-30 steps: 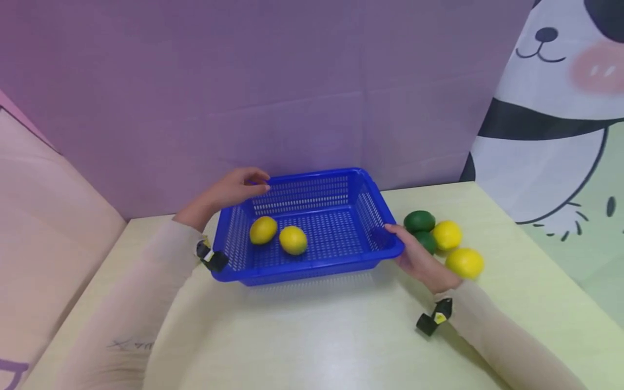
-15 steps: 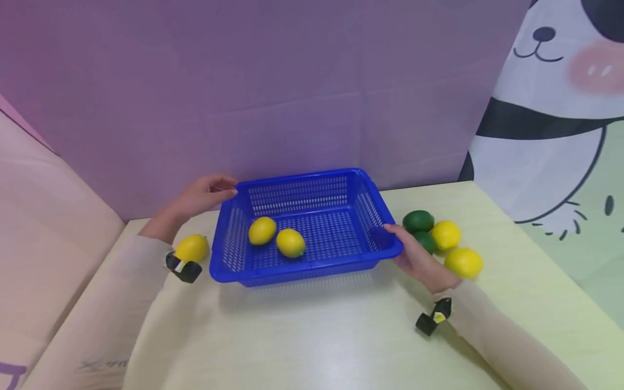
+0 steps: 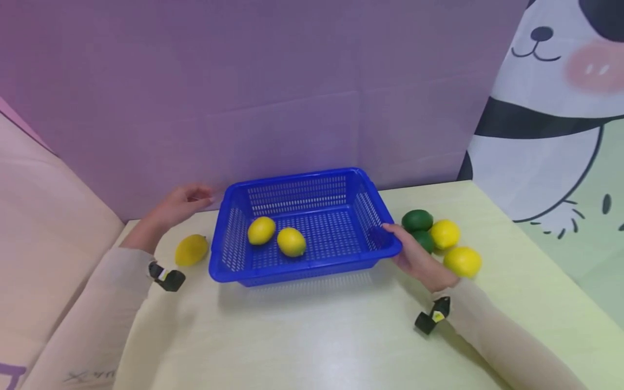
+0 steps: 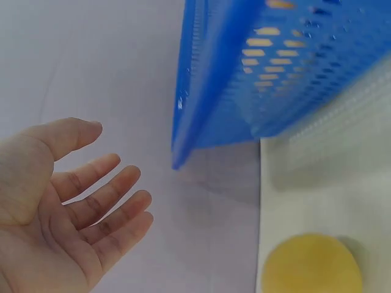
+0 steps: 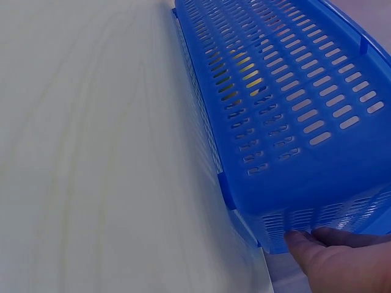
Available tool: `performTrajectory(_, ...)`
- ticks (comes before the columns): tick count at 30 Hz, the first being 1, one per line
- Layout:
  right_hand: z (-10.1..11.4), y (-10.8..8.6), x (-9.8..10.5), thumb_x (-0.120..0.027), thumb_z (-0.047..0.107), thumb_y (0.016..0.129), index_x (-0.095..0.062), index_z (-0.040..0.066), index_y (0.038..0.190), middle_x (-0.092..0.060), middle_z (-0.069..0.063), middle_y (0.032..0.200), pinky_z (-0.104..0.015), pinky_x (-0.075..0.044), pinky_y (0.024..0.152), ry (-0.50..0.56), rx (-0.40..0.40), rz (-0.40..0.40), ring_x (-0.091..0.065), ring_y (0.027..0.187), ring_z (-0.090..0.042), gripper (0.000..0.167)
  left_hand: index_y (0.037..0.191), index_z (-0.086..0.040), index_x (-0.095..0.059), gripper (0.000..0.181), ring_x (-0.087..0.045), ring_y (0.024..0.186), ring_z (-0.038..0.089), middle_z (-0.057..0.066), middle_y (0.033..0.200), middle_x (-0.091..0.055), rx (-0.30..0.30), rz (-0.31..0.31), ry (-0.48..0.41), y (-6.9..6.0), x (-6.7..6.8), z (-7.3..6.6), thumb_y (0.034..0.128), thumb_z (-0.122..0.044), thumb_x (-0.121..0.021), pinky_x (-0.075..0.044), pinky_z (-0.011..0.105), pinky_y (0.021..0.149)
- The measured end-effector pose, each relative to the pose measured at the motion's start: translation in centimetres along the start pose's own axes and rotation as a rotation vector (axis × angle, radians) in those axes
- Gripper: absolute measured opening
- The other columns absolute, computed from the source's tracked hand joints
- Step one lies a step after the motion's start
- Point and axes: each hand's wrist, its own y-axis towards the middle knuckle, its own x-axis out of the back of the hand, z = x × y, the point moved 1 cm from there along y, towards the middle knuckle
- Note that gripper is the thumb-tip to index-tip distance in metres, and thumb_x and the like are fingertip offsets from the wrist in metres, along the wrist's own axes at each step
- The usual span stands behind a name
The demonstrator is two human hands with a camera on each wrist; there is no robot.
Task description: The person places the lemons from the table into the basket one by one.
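Observation:
A blue plastic basket (image 3: pixel 312 266) with slotted walls stands on the table. Two yellow lemons, one at the left (image 3: pixel 261 231) and one nearer its middle (image 3: pixel 292 242), lie inside it. My right hand (image 3: pixel 414 257) grips the basket's right rim, thumb on top; in the right wrist view its fingers (image 5: pixel 299 244) press against the slotted end wall. Left of the basket, my left hand (image 3: pixel 184 205) hovers apart from it, holding nothing. In the left wrist view its fingers are loosely bent. Another lemon (image 3: pixel 191 249) rests on the table below that hand.
Right of the basket, two dark green fruits (image 3: pixel 417 221) and two more lemons (image 3: pixel 462 262) sit close to my right hand and forearm. A purple backdrop (image 3: pixel 292 108) rises just behind the basket. The pale table (image 3: pixel 312 336) extends in front.
My left hand has moved leftward, from over the basket's back left corner to beyond its rim. The lemon left of the basket has come into view. My right hand keeps its hold.

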Motion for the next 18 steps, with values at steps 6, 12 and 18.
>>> performTrajectory(6, 0.0, 0.1, 0.0, -0.04, 0.028, 0.1, -0.036, 0.008, 0.118, -0.064, 0.003, 0.093, -0.015, -0.05, 0.071, 0.003, -0.003, -0.014, -0.061, 0.078, -0.005, 0.027, 0.132, 0.005, -0.044, 0.046, -0.045, 0.117, 0.04, 0.027, 0.128, -0.049, 0.024, -0.004, 0.011, -0.3, -0.3, 1.6, 0.0999, -0.028, -0.044, -0.039, 0.055, 0.098)
performTrajectory(12, 0.0, 0.1, 0.1, -0.04, 0.029, 0.1, -0.035, 0.007, 0.121, -0.063, 0.003, 0.096, -0.016, -0.05, 0.073, -0.008, 0.0, -0.009, -0.06, 0.081, -0.005, 0.031, 0.133, 0.004, -0.043, 0.049, -0.044, 0.118, 0.042, 0.028, 0.129, -0.048, 0.058, 0.007, 0.046, -0.7, -0.7, 2.9, 0.0994, -0.031, -0.045, -0.039, 0.057, 0.098)
performTrajectory(18, -0.1, 0.1, 0.2, -0.042, 0.031, 0.1, -0.033, 0.007, 0.126, -0.062, 0.003, 0.1, -0.016, -0.05, 0.075, -0.026, -0.007, -0.013, -0.06, 0.084, -0.006, 0.036, 0.128, 0.007, -0.045, 0.045, -0.048, 0.113, 0.045, 0.03, 0.126, -0.049, 0.05, 0.015, 0.105, -0.9, -1.2, 4.5, 0.0977, -0.026, -0.05, -0.043, 0.056, 0.094)
